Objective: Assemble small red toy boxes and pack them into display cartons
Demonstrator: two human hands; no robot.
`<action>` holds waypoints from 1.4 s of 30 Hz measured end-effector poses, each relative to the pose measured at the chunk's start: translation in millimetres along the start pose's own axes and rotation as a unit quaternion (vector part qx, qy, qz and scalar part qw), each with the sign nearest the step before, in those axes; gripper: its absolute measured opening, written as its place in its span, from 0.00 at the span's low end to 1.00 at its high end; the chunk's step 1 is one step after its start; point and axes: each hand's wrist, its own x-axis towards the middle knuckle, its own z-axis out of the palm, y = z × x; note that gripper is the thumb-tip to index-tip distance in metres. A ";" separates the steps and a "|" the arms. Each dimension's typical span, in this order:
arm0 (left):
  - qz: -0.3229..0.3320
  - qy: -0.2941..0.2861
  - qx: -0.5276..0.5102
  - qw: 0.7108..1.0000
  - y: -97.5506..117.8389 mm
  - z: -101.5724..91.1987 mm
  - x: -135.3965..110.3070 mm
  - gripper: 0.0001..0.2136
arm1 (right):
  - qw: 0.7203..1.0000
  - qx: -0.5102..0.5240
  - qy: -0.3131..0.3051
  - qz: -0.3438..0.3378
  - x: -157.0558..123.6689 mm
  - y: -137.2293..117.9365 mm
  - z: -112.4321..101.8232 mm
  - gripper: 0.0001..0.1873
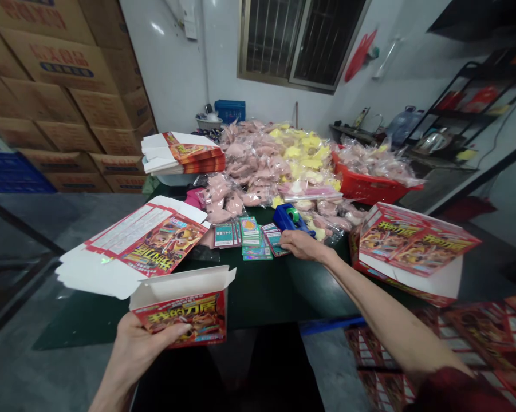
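My left hand [140, 346] is shut on a small red printed carton [180, 312], gripping it near the table's front edge with its white flaps open upward. My right hand [298, 245] lies stretched out across the table, fingertips at a fanned group of teal trading cards [270, 237]. Just beyond those fingers sits a blue tape dispenser [288, 218]. Further stacks of cards [249, 232] stand to the left of the hand. An unfolded red-and-white carton blank [140, 246] lies on the table's left side.
The dark green table [258, 297] holds a heap of pink bagged items [258, 163], a stack of flat cartons [182, 153], and a red basket [369, 183]. Larger red cartons [412, 246] stand at right. Printed sheets [464, 343] lie on the floor. Brown boxes [60, 97] are stacked at left.
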 end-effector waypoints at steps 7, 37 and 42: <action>0.014 -0.080 0.014 0.997 -10.7 -11.5 10.6 0.11 | 0.994 -0.025 0.093 0.048 -14.0 -22.7 24.1 0.10; -0.081 0.018 -0.058 0.995 -24.7 -22.7 1.2 0.17 | 0.992 -0.065 -0.057 -0.091 100.5 -15.5 15.5 0.17; -0.073 0.042 -0.032 0.996 -14.1 -20.0 -6.3 0.17 | 0.993 -0.021 -0.047 -0.102 93.4 -11.2 21.2 0.14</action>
